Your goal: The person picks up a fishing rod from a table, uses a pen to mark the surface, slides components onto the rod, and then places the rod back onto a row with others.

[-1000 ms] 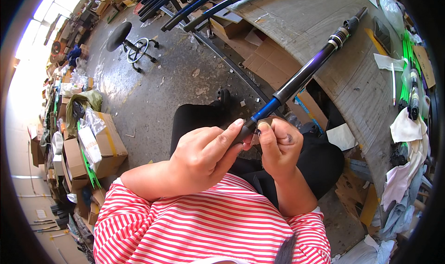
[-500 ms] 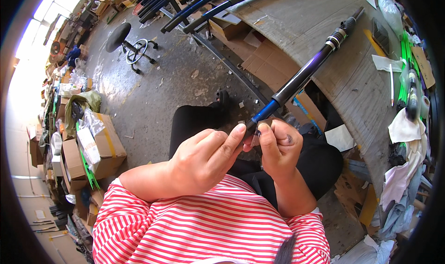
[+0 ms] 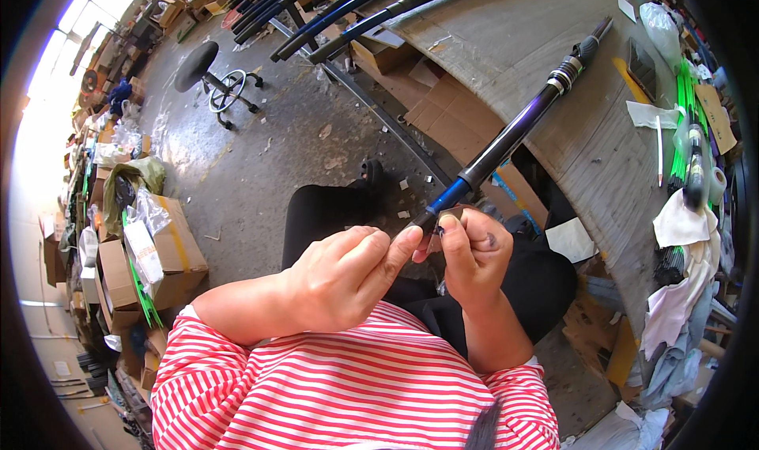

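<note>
A dark fishing rod [image 3: 514, 130] slants from between my hands up to the bench at the right, with a blue band near my fingers and metal rings toward its far end. My left hand [image 3: 340, 280] is closed at the rod's near end, thumb stretched along it; the fingers beneath are hidden. Right beside it, my right hand [image 3: 474, 252] is closed too, thumb pressed against the bent forefinger. A small, thin, translucent brownish piece [image 3: 452, 212] sticks out of that pinch, against the rod's blue end. Its full shape is covered by the fingers.
The grey bench [image 3: 585, 149] runs along the right, bearing a phone-like dark slab [image 3: 641, 70], cloths [image 3: 681, 219] and green rods [image 3: 681, 161]. More dark rods [image 3: 348, 24] lie at the top. A stool [image 3: 225, 90] and cardboard boxes [image 3: 180, 252] stand leftward.
The whole view has shifted slightly. My hands keep nearly the same pose at the rod's near end, both still closed. Nothing has visibly been let go.
</note>
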A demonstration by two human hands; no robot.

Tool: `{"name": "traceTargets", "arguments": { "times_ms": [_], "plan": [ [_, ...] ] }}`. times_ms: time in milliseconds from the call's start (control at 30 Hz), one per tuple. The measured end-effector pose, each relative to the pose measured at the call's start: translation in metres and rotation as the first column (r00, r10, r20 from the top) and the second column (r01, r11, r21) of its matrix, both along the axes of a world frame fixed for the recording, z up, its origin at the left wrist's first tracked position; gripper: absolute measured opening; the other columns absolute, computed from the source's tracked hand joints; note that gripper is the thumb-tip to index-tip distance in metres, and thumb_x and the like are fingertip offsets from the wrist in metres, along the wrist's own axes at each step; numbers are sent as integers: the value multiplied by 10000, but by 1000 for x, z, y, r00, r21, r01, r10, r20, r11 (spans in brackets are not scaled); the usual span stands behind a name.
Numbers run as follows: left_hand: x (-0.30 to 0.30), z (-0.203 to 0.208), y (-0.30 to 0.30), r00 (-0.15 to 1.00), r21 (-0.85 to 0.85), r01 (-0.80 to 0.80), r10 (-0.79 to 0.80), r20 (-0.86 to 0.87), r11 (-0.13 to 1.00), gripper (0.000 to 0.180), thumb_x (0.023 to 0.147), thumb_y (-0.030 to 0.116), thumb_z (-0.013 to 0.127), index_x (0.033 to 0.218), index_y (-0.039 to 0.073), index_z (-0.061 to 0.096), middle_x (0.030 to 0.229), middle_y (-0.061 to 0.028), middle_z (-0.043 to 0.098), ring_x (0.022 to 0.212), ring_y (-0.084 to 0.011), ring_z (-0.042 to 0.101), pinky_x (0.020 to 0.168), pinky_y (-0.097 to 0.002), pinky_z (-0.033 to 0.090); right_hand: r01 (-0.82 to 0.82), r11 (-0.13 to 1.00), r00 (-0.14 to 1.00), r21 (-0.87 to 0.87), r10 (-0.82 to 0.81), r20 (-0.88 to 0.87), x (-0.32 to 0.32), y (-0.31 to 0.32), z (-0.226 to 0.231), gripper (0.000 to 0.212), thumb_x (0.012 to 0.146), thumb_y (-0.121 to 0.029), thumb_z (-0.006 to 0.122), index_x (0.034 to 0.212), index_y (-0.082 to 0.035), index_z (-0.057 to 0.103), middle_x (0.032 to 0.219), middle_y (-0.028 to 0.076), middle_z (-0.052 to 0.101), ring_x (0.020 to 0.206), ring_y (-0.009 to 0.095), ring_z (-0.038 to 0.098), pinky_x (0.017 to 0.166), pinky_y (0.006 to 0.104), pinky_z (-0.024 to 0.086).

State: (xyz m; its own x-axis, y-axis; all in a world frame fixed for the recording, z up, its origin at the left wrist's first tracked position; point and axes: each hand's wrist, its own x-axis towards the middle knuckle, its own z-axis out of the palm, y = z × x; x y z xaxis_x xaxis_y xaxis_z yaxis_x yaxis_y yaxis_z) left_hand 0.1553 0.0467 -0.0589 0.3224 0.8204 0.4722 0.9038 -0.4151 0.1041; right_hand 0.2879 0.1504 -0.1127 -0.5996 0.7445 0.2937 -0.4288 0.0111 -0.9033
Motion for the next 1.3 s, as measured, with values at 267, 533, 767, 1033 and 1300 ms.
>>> {"name": "traceTargets", "arguments": {
  "times_ms": [267,533,767,1033,1300],
  "plan": [
    [-2,6,2,998,15,53,-53,-39,998,310,604,-32,654,893,-134,603,702,-145,517,596,-235,552,527,-304,521,-17,1000,1000,-2,17,20,1,0,4,202,858,-30,473,693,49,559,636,87,591,544,100,576,491,205,465],
    [-9,3,15,968,156,192,-161,-193,969,194,678,57,688,754,-89,586,658,-96,467,561,-188,514,545,-307,514,11,1000,996,-18,-9,87,4,-2,3,233,863,-62,489,646,15,526,591,49,549,528,78,528,462,212,420],
    [-5,15,13,953,64,224,-205,-226,973,169,695,-55,617,846,-126,590,783,-164,515,702,-295,565,681,-393,526,-27,998,991,-50,33,132,6,4,11,305,861,-129,495,576,-24,480,517,19,520,485,46,502,421,215,377],
    [-21,23,10,952,-58,248,-255,-172,967,372,712,8,584,1079,-32,545,869,-155,477,727,-306,492,579,-352,434,-192,979,968,-68,200,154,15,20,15,344,876,-186,485,575,-17,480,557,50,561,476,99,542,435,222,424],
    [-51,-28,-4,966,245,-42,-23,258,969,378,793,136,605,1139,4,528,821,-103,566,675,-220,542,601,-286,443,-141,767,88,626,-620,780,14,26,-257,150,769,-121,546,773,-2,637,782,163,642,683,256,630,578,374,510]
  ]
}}
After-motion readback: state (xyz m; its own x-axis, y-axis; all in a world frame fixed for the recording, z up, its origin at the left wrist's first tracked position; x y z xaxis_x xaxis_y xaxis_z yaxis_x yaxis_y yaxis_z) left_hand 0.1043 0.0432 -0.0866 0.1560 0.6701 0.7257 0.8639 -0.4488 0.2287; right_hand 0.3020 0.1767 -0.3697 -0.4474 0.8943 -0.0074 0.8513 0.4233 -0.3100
